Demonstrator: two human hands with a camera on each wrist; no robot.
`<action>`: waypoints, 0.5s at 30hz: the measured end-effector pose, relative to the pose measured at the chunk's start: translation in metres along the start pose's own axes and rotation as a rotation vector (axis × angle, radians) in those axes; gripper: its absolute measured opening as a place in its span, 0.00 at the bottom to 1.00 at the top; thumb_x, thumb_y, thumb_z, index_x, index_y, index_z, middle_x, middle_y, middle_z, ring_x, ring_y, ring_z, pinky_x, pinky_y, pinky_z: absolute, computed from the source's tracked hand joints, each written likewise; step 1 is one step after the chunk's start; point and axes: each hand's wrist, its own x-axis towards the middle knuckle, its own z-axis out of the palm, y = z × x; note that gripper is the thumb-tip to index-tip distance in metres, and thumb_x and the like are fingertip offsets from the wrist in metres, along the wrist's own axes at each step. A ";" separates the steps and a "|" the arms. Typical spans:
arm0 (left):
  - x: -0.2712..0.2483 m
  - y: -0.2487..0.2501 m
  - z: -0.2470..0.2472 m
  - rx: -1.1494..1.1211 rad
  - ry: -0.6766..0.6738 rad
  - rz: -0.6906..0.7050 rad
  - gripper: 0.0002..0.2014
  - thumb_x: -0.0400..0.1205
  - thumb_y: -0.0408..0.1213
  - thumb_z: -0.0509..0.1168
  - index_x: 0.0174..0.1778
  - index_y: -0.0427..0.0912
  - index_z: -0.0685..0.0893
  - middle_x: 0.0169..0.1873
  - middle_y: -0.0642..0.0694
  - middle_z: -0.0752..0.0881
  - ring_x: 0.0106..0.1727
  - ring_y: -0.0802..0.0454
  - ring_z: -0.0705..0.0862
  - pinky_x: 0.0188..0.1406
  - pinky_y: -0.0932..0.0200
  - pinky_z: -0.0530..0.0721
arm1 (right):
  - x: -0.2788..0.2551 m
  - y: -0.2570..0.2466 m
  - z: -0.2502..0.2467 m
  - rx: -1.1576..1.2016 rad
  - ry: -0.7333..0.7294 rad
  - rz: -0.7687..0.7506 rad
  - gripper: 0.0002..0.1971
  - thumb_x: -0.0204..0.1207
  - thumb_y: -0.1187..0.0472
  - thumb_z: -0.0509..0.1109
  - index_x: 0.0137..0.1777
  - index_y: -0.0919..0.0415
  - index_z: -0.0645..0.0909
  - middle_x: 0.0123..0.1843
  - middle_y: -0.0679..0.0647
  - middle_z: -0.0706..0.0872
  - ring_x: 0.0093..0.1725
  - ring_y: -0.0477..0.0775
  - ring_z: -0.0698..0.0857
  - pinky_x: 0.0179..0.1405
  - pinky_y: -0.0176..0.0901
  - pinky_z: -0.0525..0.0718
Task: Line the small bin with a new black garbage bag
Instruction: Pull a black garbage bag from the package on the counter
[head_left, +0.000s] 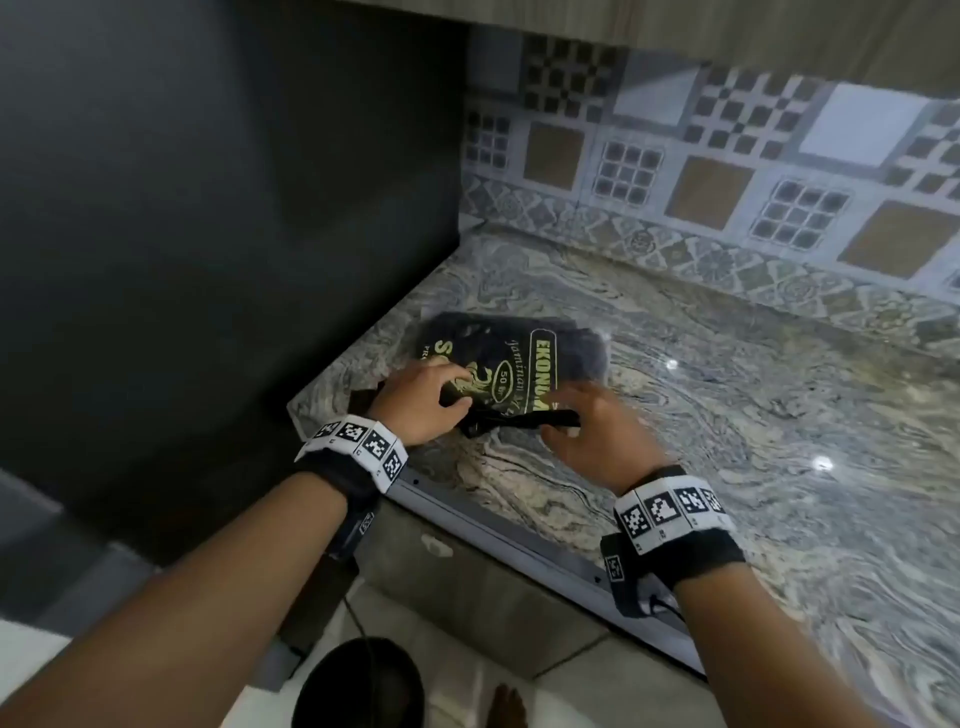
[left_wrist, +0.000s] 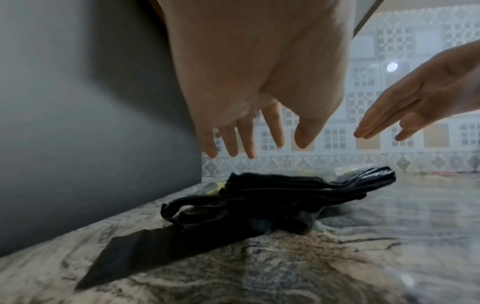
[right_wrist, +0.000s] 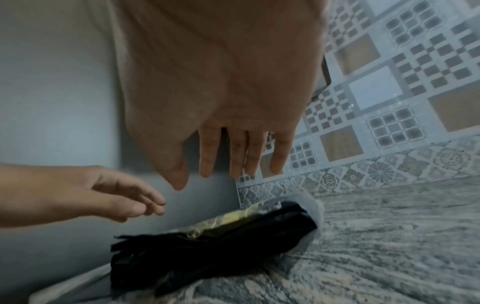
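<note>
One pack of black garbage bags (head_left: 511, 358) lies on the counter (head_left: 727, 395), just under 2 hands. Left hand (head_left: 421, 402) & right hand (head_left: 597, 431) both hover over it, fingers straight, gripping nothing. One dark bin (head_left: 363, 686) on floor, below the wrists.

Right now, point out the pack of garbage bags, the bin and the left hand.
pack of garbage bags (head_left: 514, 353): head view, on its printed label.
bin (head_left: 363, 686): head view, on its dark inside.
left hand (head_left: 415, 402): head view, on its back.
</note>
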 end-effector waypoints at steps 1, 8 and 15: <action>0.007 -0.003 0.005 0.018 -0.007 0.004 0.19 0.77 0.49 0.66 0.63 0.50 0.82 0.65 0.50 0.82 0.66 0.47 0.79 0.64 0.51 0.77 | 0.005 0.006 0.005 -0.009 0.008 -0.011 0.18 0.72 0.51 0.71 0.62 0.50 0.83 0.64 0.53 0.84 0.60 0.58 0.83 0.59 0.55 0.85; 0.037 -0.011 0.018 0.133 -0.065 0.021 0.17 0.75 0.46 0.69 0.60 0.50 0.85 0.61 0.48 0.84 0.64 0.49 0.79 0.65 0.52 0.76 | 0.028 0.022 0.020 -0.045 -0.016 0.012 0.19 0.73 0.50 0.71 0.64 0.49 0.82 0.68 0.52 0.83 0.65 0.58 0.81 0.67 0.59 0.79; 0.049 -0.016 0.025 0.039 0.078 0.025 0.08 0.78 0.42 0.67 0.46 0.46 0.90 0.50 0.50 0.89 0.51 0.50 0.85 0.50 0.57 0.81 | 0.036 0.033 0.026 -0.081 -0.050 0.011 0.19 0.73 0.49 0.69 0.65 0.48 0.81 0.67 0.50 0.84 0.64 0.55 0.82 0.70 0.55 0.74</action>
